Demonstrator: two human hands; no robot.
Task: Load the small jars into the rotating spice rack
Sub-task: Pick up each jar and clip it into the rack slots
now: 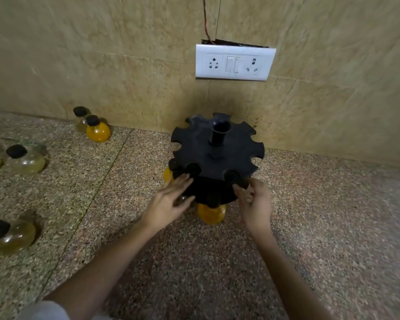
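The black rotating spice rack point(217, 153) stands on the counter by the wall. Its notched top disc holds black-capped jars along the front edge. An orange-filled jar point(211, 213) hangs at the front, and another orange jar point(168, 175) shows at the left. My left hand point(171, 202) is open, its fingers spread against a clear jar point(182, 199) under the disc's front left. My right hand point(255, 200) is curled around a clear jar point(247, 195) whose cap point(232, 175) sits in a front-right notch. The back and right notches hold nothing.
Loose jars stand on the speckled stone counter at left: an orange one point(98, 131) with a clear one point(81, 116) behind it, two pale ones point(24, 158) at mid left, and one point(9, 234) near the front. A socket plate point(234, 62) is on the wall.
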